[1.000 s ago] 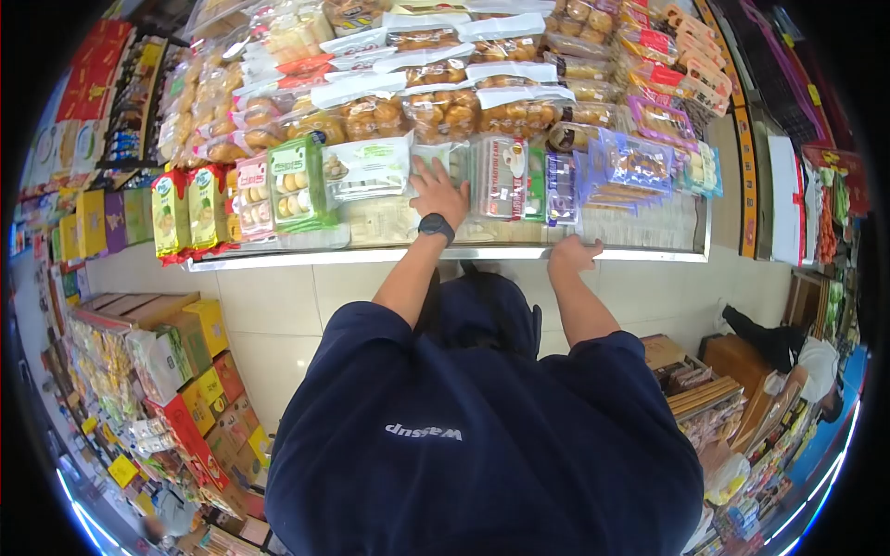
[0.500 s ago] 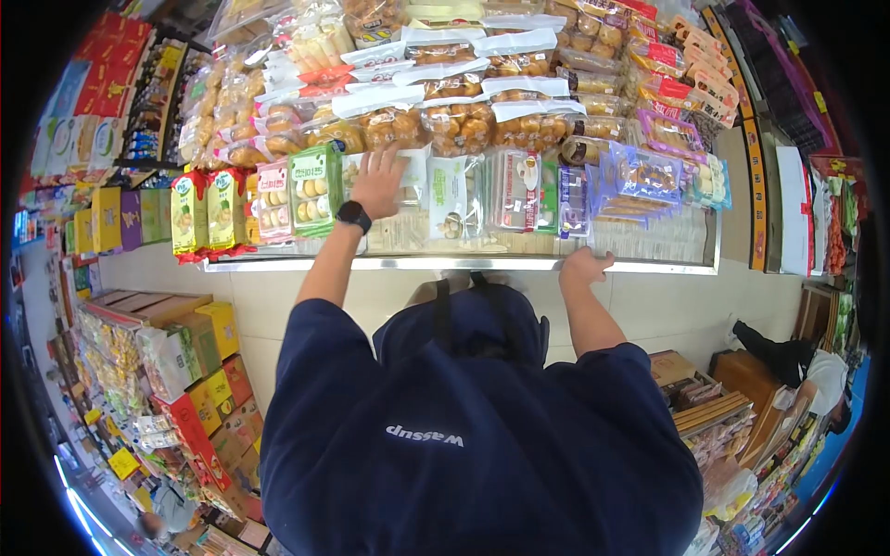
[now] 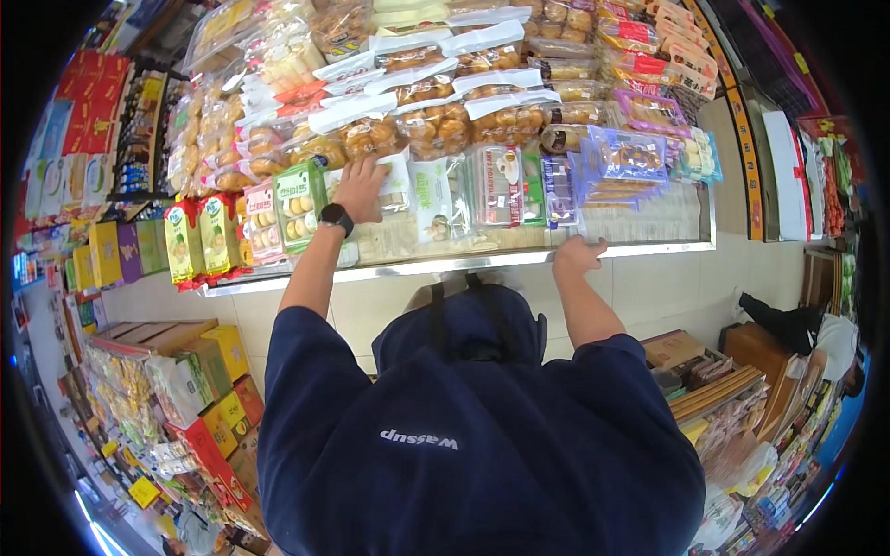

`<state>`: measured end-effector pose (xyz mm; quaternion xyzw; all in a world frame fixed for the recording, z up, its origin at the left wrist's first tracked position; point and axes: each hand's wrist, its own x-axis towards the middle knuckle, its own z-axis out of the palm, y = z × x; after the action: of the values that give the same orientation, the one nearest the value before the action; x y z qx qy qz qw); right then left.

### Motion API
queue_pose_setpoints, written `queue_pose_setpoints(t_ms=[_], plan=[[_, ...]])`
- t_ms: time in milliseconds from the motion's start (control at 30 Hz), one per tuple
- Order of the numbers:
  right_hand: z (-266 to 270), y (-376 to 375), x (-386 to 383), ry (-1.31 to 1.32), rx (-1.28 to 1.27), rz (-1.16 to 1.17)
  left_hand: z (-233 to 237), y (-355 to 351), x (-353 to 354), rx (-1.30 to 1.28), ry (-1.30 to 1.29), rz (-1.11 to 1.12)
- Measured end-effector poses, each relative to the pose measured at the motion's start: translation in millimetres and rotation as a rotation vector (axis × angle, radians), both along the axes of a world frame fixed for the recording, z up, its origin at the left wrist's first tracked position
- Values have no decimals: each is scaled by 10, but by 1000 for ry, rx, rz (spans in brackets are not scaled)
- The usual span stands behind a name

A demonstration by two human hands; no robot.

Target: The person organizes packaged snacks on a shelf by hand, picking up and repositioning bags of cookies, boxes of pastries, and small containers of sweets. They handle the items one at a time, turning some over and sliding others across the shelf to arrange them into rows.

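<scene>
My left hand (image 3: 362, 190), with a black watch on its wrist, reaches over the front row of a snack display. Its fingers are stretched out and lie on a white-and-green packet (image 3: 397, 182). To its left stands a green packet of round biscuits (image 3: 298, 206), and to its right a clear-and-white packet (image 3: 434, 199). My right hand (image 3: 578, 257) is at the metal rim (image 3: 649, 248) of the display, its fingers curled over the edge. Just beyond it are a purple packet (image 3: 559, 192) and a red-and-white packet (image 3: 499, 185).
Bagged pastries (image 3: 436, 130) fill the rows behind. Purple-wrapped packs (image 3: 626, 162) are stacked at the right. Yellow packets (image 3: 185, 243) stand at the left end. Cartons (image 3: 199, 357) are behind on the left. Another person (image 3: 825, 343) is at the far right.
The view has shifted and tilted slightly. My left hand stays at the same packet, its fingers slightly more drawn in. My right hand remains at the rim.
</scene>
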<state>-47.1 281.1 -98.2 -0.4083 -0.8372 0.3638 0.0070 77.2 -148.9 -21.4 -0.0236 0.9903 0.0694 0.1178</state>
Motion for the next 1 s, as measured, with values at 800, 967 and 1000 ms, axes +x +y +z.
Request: queue_pose_setpoints(t_ms=[800, 967, 1000], plan=[[-27, 5, 31, 18, 22, 23, -101, 1611, -423, 230, 138, 912], [-144, 38, -6, 27, 24, 9, -248, 1591, -335, 313, 259, 815], [-166, 48, -9, 18, 38, -2, -349, 1562, -304, 341, 298, 774]])
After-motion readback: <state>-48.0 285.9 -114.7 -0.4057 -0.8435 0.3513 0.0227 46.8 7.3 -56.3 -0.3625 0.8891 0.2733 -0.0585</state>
